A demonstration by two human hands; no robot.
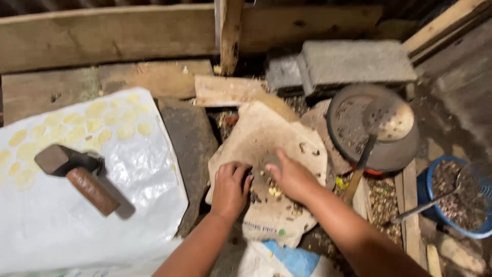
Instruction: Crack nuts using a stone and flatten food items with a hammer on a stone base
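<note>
My left hand (230, 185) rests palm down on the near left edge of a dusty sack cloth (266, 136) spread over a flat stone. My right hand (289, 175) lies beside it, fingers curled over small yellowish crumbs (274, 191) and a dark round lump on the cloth. Whether either hand pinches anything is hidden under the fingers. A hammer (77, 172) with a dark head and brown handle lies on a white plastic sheet (77, 225) at the left, next to several flat yellow discs (92, 125).
A round perforated pan with a skimmer (376, 131) sits at the right. A blue basket (461, 197) of dark bits holds a metal strainer. A grey concrete block (348, 64) and wooden planks (102, 38) line the back. A slate slab (189, 149) lies between sheet and cloth.
</note>
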